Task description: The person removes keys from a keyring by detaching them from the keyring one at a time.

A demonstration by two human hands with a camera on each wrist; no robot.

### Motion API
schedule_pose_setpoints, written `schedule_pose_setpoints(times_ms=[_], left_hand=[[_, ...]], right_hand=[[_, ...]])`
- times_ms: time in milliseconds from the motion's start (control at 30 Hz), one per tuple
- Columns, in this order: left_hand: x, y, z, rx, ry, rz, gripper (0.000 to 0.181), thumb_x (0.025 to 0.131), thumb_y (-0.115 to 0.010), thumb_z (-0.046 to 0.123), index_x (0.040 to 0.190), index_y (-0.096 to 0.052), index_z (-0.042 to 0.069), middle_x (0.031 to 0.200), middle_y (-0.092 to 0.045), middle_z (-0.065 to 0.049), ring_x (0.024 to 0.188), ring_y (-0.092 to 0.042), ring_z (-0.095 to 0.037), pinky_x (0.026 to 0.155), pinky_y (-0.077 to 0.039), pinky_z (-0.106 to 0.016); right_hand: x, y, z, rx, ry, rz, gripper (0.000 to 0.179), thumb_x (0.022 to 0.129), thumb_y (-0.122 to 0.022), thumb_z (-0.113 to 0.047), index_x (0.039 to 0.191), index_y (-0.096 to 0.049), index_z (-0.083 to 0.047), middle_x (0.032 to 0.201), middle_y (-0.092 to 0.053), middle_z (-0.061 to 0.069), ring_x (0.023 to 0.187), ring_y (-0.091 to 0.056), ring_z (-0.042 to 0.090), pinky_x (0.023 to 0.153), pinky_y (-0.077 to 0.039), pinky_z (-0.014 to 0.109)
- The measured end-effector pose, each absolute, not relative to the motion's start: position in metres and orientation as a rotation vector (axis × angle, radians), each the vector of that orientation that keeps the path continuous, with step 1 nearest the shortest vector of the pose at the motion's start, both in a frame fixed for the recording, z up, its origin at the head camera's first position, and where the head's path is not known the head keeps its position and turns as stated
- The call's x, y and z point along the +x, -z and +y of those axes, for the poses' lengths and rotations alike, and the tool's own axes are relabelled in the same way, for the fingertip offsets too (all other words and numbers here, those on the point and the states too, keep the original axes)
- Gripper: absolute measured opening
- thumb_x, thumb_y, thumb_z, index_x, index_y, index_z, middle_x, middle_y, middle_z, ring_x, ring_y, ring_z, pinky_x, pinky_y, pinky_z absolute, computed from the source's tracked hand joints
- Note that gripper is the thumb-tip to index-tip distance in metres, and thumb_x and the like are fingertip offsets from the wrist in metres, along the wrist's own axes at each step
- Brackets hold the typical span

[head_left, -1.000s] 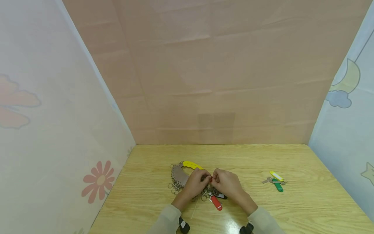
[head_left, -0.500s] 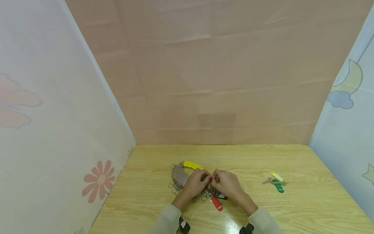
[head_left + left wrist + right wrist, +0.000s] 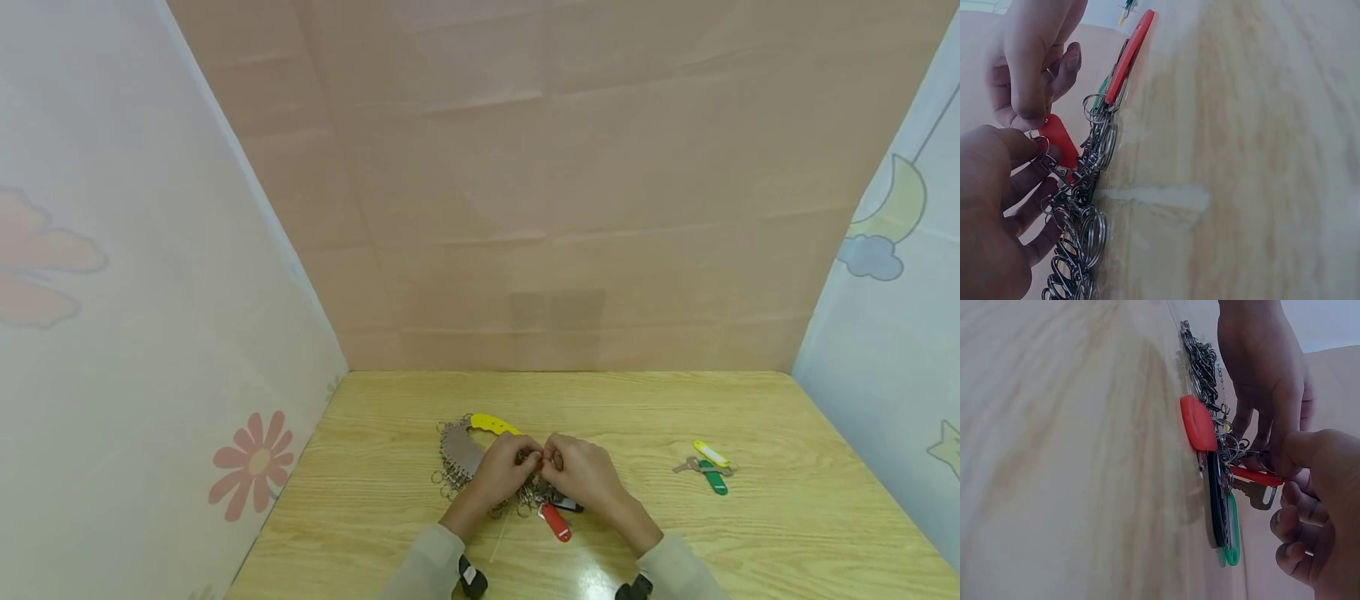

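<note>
A wood-grain desk [image 3: 622, 404] stands closed in on three sides in what looks like a makeshift, screened-off work booth; the kind of building around it cannot be told. A creased tan sheet [image 3: 562, 175] rises directly behind the desk, fold lines running across it. To the desk's left, a pale panel [image 3: 150, 217] bears a red daisy-like flower [image 3: 258, 461]; to the desk's right, another pale panel [image 3: 885, 358] shows a yellow moon [image 3: 903, 196], blue cloud [image 3: 872, 256] and star [image 3: 947, 447], nursery-style cartoon decoration.
</note>
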State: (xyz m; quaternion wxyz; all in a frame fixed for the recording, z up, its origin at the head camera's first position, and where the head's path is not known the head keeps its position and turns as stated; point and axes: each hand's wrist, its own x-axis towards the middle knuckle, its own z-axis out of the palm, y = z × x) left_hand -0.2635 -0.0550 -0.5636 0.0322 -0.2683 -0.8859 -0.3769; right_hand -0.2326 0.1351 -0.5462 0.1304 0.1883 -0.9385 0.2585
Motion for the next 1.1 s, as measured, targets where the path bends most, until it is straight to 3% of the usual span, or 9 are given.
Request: schedule_pose_setpoints(times_ms=[1100], left_hand=[[-0.2592,0.5587,-0.0543,-0.765,1.190,-2.763,0.014,0.107,-0.066,0.023,0.106,-0.079,0.017,0.098,-0.074,0.006,0.086,-0.054,-0.002,0.077,-0.048,-0.022]], right_hand=[[-0.2300,0.5420,0.1313,0.402,-0.930,-2.797,0.019,0.087,-0.080,-0.014,0.081,-0.065,-0.024,0.069,-0.055,-0.014,0.059,-0.045,0.001,0.054,-0.038,0.022]])
